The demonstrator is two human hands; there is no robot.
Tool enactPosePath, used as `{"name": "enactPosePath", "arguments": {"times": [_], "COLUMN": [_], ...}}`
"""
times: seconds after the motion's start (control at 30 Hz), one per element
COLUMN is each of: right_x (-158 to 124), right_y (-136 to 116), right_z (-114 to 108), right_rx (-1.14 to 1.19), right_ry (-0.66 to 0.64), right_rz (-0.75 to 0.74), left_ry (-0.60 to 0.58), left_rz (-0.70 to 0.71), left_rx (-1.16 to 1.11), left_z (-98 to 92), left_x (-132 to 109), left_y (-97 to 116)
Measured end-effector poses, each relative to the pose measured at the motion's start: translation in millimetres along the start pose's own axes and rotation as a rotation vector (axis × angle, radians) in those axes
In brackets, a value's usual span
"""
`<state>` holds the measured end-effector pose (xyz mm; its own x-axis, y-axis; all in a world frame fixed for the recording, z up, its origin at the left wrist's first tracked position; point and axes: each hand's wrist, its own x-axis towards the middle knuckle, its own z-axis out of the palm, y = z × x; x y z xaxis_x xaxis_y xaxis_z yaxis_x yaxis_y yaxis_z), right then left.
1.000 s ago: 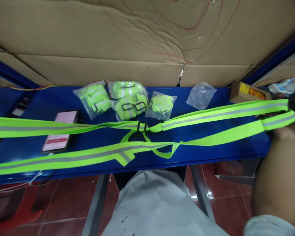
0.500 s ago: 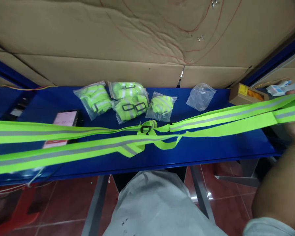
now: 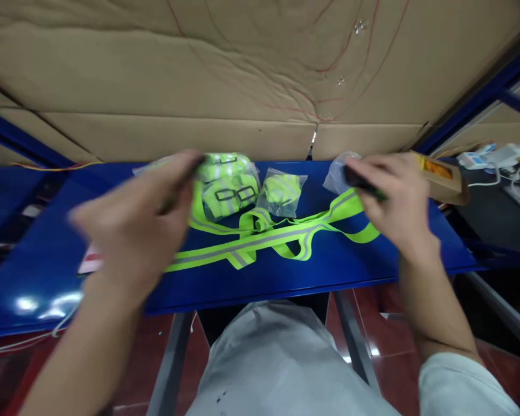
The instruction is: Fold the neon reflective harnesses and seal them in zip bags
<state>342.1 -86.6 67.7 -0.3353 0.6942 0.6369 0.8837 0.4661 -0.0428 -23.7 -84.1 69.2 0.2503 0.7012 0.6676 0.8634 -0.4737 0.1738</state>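
Observation:
A neon-yellow reflective strap [image 3: 281, 234] with a grey stripe lies in loops across the blue table, rising at both ends into my hands. My left hand [image 3: 143, 214], smeared by motion, is closed around one end, where a dark piece like a buckle shows. My right hand [image 3: 396, 202] pinches the other end, and a black buckle [image 3: 361, 180] sticks out from its fingers. Behind the strap, clear bags hold folded reflective straps [image 3: 229, 190], some with black buckles; a smaller bagged strap [image 3: 282, 192] lies beside them. My left hand partly hides the leftmost bag.
A crumpled clear bag [image 3: 335, 173] lies near the back, beside my right hand. A cardboard box [image 3: 448, 185] stands at the right end. Under my left forearm, a phone [image 3: 90, 261] is mostly covered. The cardboard wall [image 3: 177, 136] borders the blue table [image 3: 260, 283] at the back.
Both hands have moved inward from the sides, bringing the strap's ends closer together. The strap, stretched across the view before, now hangs slack and lies in loops on the table.

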Motion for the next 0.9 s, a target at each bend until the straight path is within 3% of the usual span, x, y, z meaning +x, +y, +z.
{"name": "enactPosePath", "arguments": {"times": [0.1, 0.23, 0.67, 0.9], "right_x": [29.7, 51.8, 64.2, 85.6], "right_y": [-23.5, -33.6, -33.1, -28.7], "right_z": [22.1, 35.2, 44.5, 31.5], "right_rx": [0.083, 0.086, 0.068, 0.087], "right_ry": [-0.153, -0.122, -0.004, -0.074], "right_rz": [-0.095, -0.129, -0.103, -0.132], "left_ry": [0.040, 0.101, 0.043, 0.018], "left_rz": [0.233, 0.358, 0.200, 0.206], "left_rx": [0.061, -0.011, -0.163, -0.172], "left_z": [36.2, 66.4, 79.3, 78.6], "left_x": [20.8, 43.5, 55.3, 67.5], "left_y": [18.0, 29.1, 14.2, 24.7]}}
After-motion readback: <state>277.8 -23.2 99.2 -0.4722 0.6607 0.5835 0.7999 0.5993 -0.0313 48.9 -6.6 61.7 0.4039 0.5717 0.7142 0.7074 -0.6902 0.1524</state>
